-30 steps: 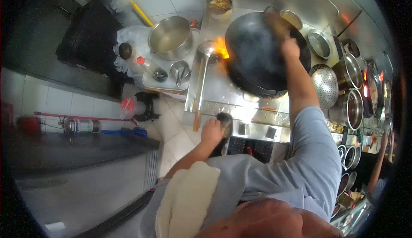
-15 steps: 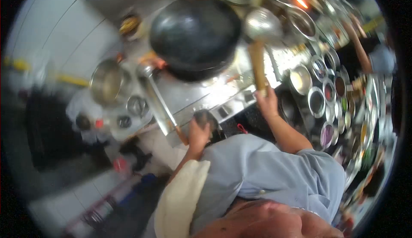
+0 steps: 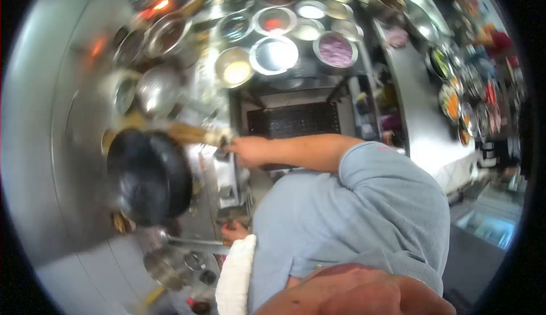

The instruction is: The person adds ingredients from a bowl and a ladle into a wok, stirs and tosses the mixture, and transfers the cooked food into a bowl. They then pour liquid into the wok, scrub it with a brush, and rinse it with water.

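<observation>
My right hand (image 3: 250,150) reaches out to the left, its fingers closed around the near end of a light-brown bamboo brush (image 3: 187,133). The brush is blurred, and its far end points toward the rim of a large black wok (image 3: 149,177). The wok stands tilted over the stove at left. Lower down, close to my body, my left hand (image 3: 234,232) has its fingers curled at the counter edge; what they hold is hidden. Just below it runs the long handle of a ladle (image 3: 196,242). A perforated strainer (image 3: 159,90) lies beyond the brush.
Several metal bowls of ingredients, one with purple slices (image 3: 335,49), stand at the top. A steel pot (image 3: 168,266) sits at lower left. Flames (image 3: 162,3) burn at upper left, near another person's hand. A steel counter (image 3: 418,104) runs along the right. A white towel (image 3: 236,266) hangs over my left arm.
My view has turned to the right, so the wok and stove now appear farther left. My right hand stays at the end of the brush. My left hand remains low by the counter edge.
</observation>
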